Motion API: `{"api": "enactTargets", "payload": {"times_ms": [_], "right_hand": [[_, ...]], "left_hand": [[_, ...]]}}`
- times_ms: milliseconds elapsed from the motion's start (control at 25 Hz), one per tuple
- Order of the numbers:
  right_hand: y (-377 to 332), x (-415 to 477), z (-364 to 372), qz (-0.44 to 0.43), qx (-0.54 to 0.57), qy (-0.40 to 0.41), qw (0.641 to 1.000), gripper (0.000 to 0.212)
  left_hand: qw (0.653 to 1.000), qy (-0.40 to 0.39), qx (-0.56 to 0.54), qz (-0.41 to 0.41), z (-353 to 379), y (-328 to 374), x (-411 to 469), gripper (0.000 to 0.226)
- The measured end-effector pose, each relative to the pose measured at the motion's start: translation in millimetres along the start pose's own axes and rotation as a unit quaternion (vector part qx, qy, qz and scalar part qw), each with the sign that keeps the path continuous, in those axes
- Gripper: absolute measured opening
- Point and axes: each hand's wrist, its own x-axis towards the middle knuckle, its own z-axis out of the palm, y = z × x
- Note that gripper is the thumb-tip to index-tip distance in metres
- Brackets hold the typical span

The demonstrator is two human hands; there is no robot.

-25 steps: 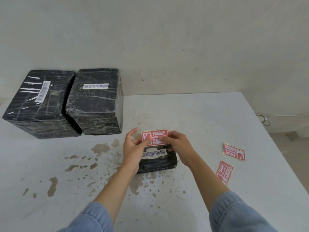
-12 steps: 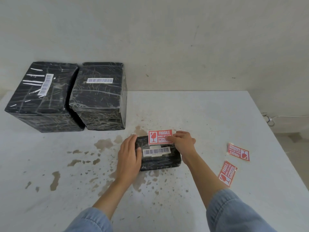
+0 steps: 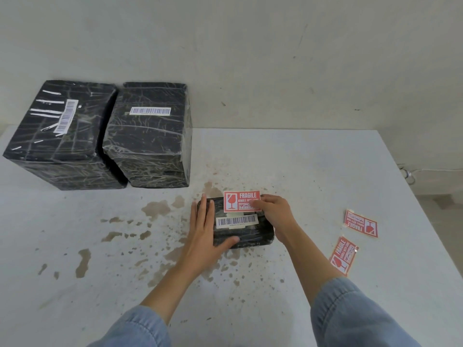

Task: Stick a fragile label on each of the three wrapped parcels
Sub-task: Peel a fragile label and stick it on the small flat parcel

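A small black wrapped parcel (image 3: 246,236) with a white barcode strip lies at the table's middle. My left hand (image 3: 206,230) rests flat on its left end, thumb across the front. My right hand (image 3: 274,212) holds a red fragile label (image 3: 240,201) by its right end over the parcel's far edge; whether the label touches the wrap I cannot tell. Two large black wrapped parcels (image 3: 56,136) (image 3: 149,136) stand side by side at the back left, each with a barcode sticker. Two more red fragile labels (image 3: 360,223) (image 3: 343,255) lie loose on the right.
The white table (image 3: 313,171) carries brown stains left of and around the small parcel. Its right edge runs diagonally past the loose labels. A bare wall stands behind the table, and a cable lies on the floor at the far right.
My left hand let go of the label and came down flat on the small parcel's left end. My right hand lowered the label toward the parcel's far edge.
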Motion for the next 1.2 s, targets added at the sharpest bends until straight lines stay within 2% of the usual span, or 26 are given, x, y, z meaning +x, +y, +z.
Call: {"api": "enactTargets", "payload": {"times_ms": [120, 200, 320, 440, 520, 680, 800, 1000, 1120, 1200], "right_hand": [[-3, -8, -4, 0.014, 0.029, -0.019, 0.999, 0.014], [-6, -12, -4, 0.015, 0.078, -0.023, 0.997, 0.01], [-18, -11, -10, 0.003, 0.15, -0.006, 0.989, 0.006], [-39, -14, -19, -0.005, 0.202, -0.015, 0.979, 0.006], [-49, -17, -22, -0.011, 0.219, -0.035, 0.975, 0.005], [-53, -22, -21, -0.068, 0.185, -0.072, 0.978, 0.008], [-41, -18, -16, -0.1, 0.159, -0.09, 0.978, 0.015], [-28, -13, -11, -0.115, 0.11, -0.066, 0.985, 0.018], [-26, -19, -11, -0.122, 0.077, -0.063, 0.987, 0.024], [-26, -22, -10, -0.126, 0.065, -0.063, 0.988, 0.025]], "left_hand": [[0.997, -0.051, -0.056, 0.017, -14, -3, -6, 0.139], [0.998, -0.048, -0.042, 0.018, -22, -8, -4, 0.138], [0.994, -0.003, -0.107, -0.038, -37, -5, 5, 0.122], [0.982, 0.059, -0.17, -0.063, -51, 1, 14, 0.072], [0.98, 0.064, -0.17, -0.086, -59, 4, 18, 0.053], [0.983, 0.002, -0.124, -0.133, -67, 12, 25, 0.059], [0.979, -0.008, -0.117, -0.166, -66, 16, 30, 0.053], [0.97, 0.073, -0.175, -0.151, -57, 19, 31, 0.043], [0.945, 0.155, -0.26, -0.122, -55, 22, 26, 0.029], [0.925, 0.182, -0.309, -0.124, -53, 20, 22, 0.02]]}}
